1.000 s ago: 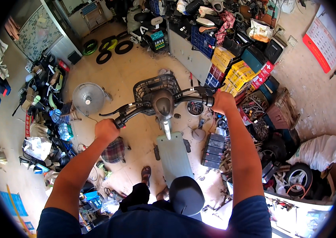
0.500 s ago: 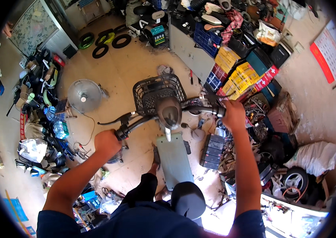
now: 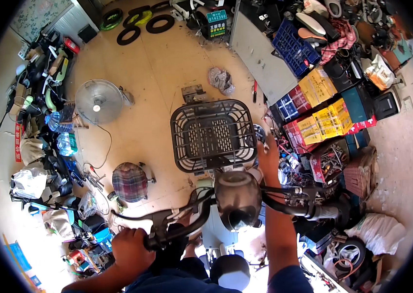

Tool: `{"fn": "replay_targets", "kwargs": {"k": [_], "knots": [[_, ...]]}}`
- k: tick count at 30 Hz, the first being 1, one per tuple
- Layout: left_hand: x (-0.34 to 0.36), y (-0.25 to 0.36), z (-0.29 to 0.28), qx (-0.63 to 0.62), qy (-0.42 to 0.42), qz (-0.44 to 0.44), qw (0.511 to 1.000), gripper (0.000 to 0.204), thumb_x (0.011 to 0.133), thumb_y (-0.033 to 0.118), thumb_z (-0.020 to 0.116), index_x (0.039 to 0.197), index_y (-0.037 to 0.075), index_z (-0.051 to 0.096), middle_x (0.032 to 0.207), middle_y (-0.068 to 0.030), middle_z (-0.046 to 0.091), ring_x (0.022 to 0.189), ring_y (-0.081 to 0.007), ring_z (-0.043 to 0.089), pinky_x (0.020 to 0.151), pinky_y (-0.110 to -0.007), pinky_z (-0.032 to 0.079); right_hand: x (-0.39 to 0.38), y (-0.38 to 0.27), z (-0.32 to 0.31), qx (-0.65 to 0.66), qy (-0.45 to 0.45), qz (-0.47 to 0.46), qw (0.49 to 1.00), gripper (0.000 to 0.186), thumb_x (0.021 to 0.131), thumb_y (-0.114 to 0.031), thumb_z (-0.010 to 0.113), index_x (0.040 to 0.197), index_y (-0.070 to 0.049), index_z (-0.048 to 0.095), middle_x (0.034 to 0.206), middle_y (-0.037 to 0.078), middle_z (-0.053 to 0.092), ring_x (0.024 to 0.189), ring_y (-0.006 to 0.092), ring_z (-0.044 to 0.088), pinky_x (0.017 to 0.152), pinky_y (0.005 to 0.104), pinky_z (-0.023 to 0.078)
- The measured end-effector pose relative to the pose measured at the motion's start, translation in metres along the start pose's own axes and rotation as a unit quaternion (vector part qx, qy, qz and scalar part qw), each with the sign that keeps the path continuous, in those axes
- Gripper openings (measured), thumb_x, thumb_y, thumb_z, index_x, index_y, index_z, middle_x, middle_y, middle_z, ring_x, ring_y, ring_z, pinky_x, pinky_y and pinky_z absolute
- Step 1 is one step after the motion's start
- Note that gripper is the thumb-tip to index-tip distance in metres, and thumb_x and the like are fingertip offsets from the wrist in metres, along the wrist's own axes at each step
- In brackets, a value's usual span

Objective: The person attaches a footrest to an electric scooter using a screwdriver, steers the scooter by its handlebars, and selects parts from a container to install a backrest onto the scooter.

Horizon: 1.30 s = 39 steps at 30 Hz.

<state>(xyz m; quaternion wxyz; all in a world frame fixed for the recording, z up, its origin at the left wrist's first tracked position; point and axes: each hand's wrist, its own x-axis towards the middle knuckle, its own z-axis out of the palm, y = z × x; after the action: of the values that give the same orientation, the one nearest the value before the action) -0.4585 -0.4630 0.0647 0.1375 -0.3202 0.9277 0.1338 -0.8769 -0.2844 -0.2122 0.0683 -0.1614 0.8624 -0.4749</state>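
Note:
An electric scooter's handlebar (image 3: 184, 227) spans the view in front of me, with a dark headlight housing (image 3: 238, 198) at its middle. My left hand (image 3: 132, 250) is closed round the left grip, below the brake lever (image 3: 135, 217). My right hand (image 3: 268, 154) is off the right grip (image 3: 331, 212). It reaches forward over the bar, beside the right side of the black basket (image 3: 214, 136), fingers stretched out. Whether they touch the basket rim is hard to make out. The basket holds nothing. Beneath the bar shows part of the grey-green footboard (image 3: 216, 229).
A plaid-covered stool (image 3: 130, 182) and a floor fan (image 3: 99, 102) stand to the left. Tyres (image 3: 160, 23) lie at the far end. Yellow cartons (image 3: 333, 119), a blue crate (image 3: 297, 49) and loose parts crowd the right. A crumpled bag (image 3: 221, 80) lies beyond the basket.
My right hand has let go of the right grip and moved forward to the basket's side. The handlebar and basket now appear lower and larger. My left hand stays on its grip.

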Motion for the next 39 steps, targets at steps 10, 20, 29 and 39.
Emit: {"fn": "replay_targets", "kwargs": {"k": [10,20,29,39], "knots": [[0.003,-0.005,-0.002,-0.014,-0.091,-0.028,0.995,0.025,0.069,0.029,0.078,0.089,0.015,0.070,0.085,-0.0084,0.070,0.081,-0.0319,0.068,0.071,-0.048,0.052,0.074,0.021,0.065,-0.110,-0.103,0.025,0.988,0.044,0.097,-0.026,0.059,0.131,0.002,0.061,0.115,0.031,0.069,0.108,0.0480,0.066,0.095,0.0502,0.052],[-0.005,-0.001,0.015,0.050,0.013,-0.039,0.998,0.034,0.068,0.034,0.079,0.092,0.011,0.069,0.089,-0.0145,0.070,0.082,-0.0343,0.067,0.070,-0.049,0.053,0.073,0.029,0.069,-0.154,-0.030,0.031,0.987,0.031,0.094,-0.030,0.061,0.107,-0.004,0.071,0.101,0.027,0.071,0.095,0.0474,0.067,0.084,0.0544,0.051],[-0.014,-0.019,0.020,0.037,0.013,0.006,0.999,0.050,0.072,0.045,0.081,0.102,0.006,0.071,0.095,-0.0164,0.072,0.083,-0.0365,0.068,0.070,-0.049,0.054,0.066,0.022,0.081,-0.168,0.009,0.023,0.985,0.031,0.097,-0.026,0.062,0.112,-0.001,0.072,0.098,0.026,0.072,0.091,0.0448,0.069,0.081,0.0491,0.052],[-0.031,-0.031,0.039,0.084,-0.008,-0.030,0.996,0.045,0.076,0.053,0.071,0.096,0.014,0.075,0.101,-0.0076,0.074,0.097,-0.0303,0.072,0.076,-0.049,0.056,0.055,0.020,0.073,-0.157,-0.011,0.079,0.984,0.031,0.097,-0.028,0.062,0.106,0.001,0.072,0.097,0.026,0.071,0.091,0.0441,0.069,0.081,0.0475,0.051]]}}
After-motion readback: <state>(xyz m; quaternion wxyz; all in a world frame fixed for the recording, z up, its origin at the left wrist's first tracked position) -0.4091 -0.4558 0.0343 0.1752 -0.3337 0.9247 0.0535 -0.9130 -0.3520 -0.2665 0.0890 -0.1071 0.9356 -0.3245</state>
